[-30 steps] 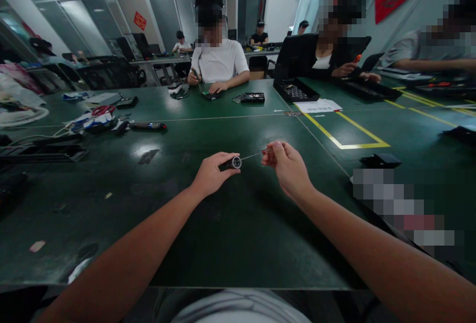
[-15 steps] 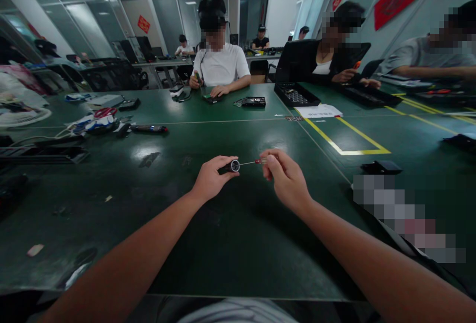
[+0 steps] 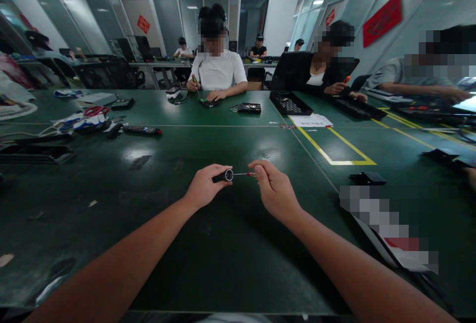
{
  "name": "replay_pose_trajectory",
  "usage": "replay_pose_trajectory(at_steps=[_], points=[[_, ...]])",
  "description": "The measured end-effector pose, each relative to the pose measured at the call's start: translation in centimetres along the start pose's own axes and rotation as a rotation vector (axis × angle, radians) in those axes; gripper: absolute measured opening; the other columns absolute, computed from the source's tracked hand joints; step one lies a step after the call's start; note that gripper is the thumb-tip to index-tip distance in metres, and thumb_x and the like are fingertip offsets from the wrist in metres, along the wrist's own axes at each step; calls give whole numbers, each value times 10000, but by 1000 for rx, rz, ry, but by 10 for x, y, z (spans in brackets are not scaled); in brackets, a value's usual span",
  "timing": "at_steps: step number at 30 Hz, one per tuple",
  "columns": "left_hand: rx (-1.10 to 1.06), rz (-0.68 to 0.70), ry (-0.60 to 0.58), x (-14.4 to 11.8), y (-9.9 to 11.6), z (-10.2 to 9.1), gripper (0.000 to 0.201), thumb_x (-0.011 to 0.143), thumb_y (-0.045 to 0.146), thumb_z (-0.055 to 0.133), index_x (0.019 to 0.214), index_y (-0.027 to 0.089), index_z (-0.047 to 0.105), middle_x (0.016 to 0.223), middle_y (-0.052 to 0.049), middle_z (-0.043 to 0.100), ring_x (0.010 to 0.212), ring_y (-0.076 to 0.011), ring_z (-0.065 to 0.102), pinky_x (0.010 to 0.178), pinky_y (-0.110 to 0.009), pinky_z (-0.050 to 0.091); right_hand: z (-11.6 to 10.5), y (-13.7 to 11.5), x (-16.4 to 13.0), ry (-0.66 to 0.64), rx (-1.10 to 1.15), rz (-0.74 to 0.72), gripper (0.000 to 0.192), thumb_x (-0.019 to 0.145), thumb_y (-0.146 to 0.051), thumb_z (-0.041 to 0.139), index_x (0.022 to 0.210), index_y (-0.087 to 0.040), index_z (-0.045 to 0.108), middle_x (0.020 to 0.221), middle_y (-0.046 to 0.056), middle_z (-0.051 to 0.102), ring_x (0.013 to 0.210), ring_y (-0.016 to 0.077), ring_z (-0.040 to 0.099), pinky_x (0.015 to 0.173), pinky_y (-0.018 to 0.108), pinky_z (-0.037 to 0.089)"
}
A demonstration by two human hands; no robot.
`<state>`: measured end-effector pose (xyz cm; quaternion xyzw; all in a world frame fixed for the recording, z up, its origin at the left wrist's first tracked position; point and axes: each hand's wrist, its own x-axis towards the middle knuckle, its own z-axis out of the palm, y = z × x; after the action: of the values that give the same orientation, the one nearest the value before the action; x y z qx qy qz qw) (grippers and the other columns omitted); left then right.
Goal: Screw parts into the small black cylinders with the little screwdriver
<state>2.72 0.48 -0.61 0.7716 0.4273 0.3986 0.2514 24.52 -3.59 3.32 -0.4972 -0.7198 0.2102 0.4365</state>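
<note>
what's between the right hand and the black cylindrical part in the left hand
In the head view, a screwdriver: its red handle end by the right hand, then its metal shaft pointing at the black cylindrical part.

A single head-worn camera looks from just above the near edge of the worktop (image 3: 208, 263), forward and down across it.

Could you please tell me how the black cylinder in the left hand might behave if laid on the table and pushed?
The black cylinder would probably roll, since its visible end is round. It looks stiff: the grip of the left hand leaves no visible dent. On the smooth, shiny green table, it might also slide.
</note>
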Motion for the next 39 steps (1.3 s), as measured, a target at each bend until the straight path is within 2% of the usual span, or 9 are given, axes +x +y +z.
replay_pose_trajectory(at_steps=[3,7,14,19,22,25,28,31,39], points=[[7,1,26,0,-2,0,413,793,200,798,1195,243,711,1143,-47,719,1073,-221,660,1006,-406,491,4,7,0,33,71,19,213,1004,-319,439,1156,-209,539,899,42,664,777,190,630,722,337,471],[5,6,28,1,-3,0,414,802,222,793,1206,248,705,1150,-48,715,1080,-223,656,1004,-408,490,5,12,0,61,168,49,208,996,-351,470,1126,-216,560,921,47,673,829,194,638,773,351,488],[34,0,4,0,0,-1,404,806,217,786,1202,247,706,1162,-48,715,1081,-220,657,1004,-406,492,6,7,-1,48,144,91,292,1004,-460,454,984,-224,625,739,2,613,648,163,570,627,309,445],[36,-10,16,-1,-2,-4,416,812,223,783,1219,244,698,1158,-45,712,1085,-216,652,1001,-392,486,9,9,-1,71,249,70,205,976,-380,512,1067,-220,603,896,31,668,783,179,618,730,331,486],[55,-7,6,-1,-3,-4,421,821,237,775,1233,250,689,1166,-48,708,1088,-220,648,998,-405,484,12,12,3,66,354,104,215,961,-396,524,1028,-213,614,851,27,660,792,182,624,759,344,502],[86,51,-45,-2,5,-4,406,824,220,772,1221,248,694,1159,-53,709,1078,-221,648,988,-415,489,14,18,9,125,486,198,258,940,-452,547,956,-208,631,789,16,640,736,176,617,744,350,517],[155,167,-77,-1,15,-3,406,840,221,761,1238,257,685,1181,-50,701,1105,-219,631,1010,-423,474,11,25,17,228,756,415,276,899,-481,597,837,-213,613,700,-10,579,622,152,554,645,328,522],[177,172,-69,1,16,-3,419,847,231,757,1257,247,670,1195,-52,696,1113,-214,628,1002,-411,478,8,29,22,194,970,580,272,856,-441,658,737,-210,580,590,-37,499,519,125,468,554,299,497],[151,83,-78,0,8,-6,419,830,222,772,1238,244,679,1175,-47,704,1090,-214,644,994,-407,487,15,30,16,265,769,386,261,875,-478,630,861,-218,619,722,-13,599,645,146,577,634,311,538]])
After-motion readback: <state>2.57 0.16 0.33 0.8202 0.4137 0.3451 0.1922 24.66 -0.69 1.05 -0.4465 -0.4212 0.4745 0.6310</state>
